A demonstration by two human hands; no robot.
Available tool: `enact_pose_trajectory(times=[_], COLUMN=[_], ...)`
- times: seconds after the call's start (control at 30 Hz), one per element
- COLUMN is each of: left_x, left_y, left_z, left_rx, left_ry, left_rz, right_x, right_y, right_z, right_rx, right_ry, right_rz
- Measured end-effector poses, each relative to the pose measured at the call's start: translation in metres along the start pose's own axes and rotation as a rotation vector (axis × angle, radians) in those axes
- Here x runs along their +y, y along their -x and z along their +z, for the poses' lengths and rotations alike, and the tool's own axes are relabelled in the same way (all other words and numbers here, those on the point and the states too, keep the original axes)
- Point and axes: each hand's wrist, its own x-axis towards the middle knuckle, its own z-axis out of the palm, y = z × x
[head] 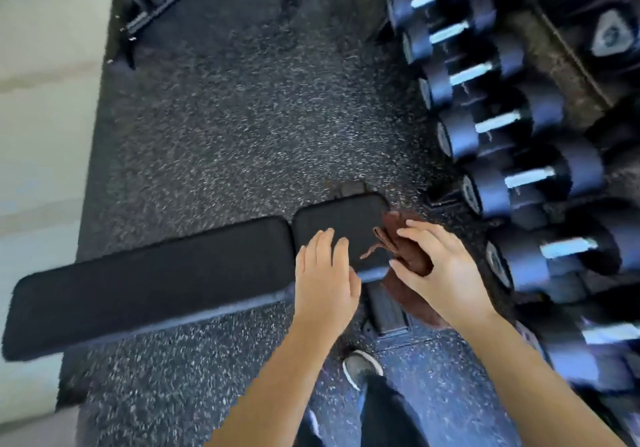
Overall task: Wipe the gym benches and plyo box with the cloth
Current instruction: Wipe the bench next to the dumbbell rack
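Head view, brown cloth (412,256) bunched under right hand (440,266) grip, at bench (156,280) end

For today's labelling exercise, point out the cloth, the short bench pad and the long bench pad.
cloth (414,259): head view, bunched middle under the right hand.
short bench pad (341,220): head view, top surface.
long bench pad (156,280): head view, top centre.

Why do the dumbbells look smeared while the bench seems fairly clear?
Head view: motion blur streaks the dumbbells at the right edge; the bench near centre stays sharper, as do the right hand on the cloth and the left hand; wide-angle bending stretches the edges.
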Motion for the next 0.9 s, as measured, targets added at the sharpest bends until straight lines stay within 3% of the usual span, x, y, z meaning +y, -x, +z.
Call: enact_pose_trajectory(times=[0.13, 0.3, 0.4, 0.57, 0.73, 0.9], left_x=[-0.019, -0.039, -0.047, -0.067, -0.078, -0.088], left_y=[-0.027, -0.046, -0.048, -0.049, -0.044, -0.044], left_z=[0.056, 0.149, 0.204, 0.282, 0.338, 0.376], left_rx=[-0.054, -0.135, -0.196, -0.202, -0.089, 0.019], left_ry=[0.01, 0.008, -0.018, -0.076, -0.096, -0.08], left_rz=[0.138, 0.254, 0.307, 0.378, 0.408, 0.407], right_x=[0.039, 0.098, 0.134, 0.189, 0.242, 0.281], right_y=[0.011, 0.03, 0.04, 0.048, 0.043, 0.024], right_z=[0.032, 0.099, 0.142, 0.201, 0.239, 0.274], right_rx=[0.068, 0.176, 0.248, 0.353, 0.448, 0.405], right_ry=[-0.138, -0.419, -0.494, -0.557, -0.586, -0.649], right_rz=[0.132, 0.487, 0.578, 0.607, 0.564, 0.443])
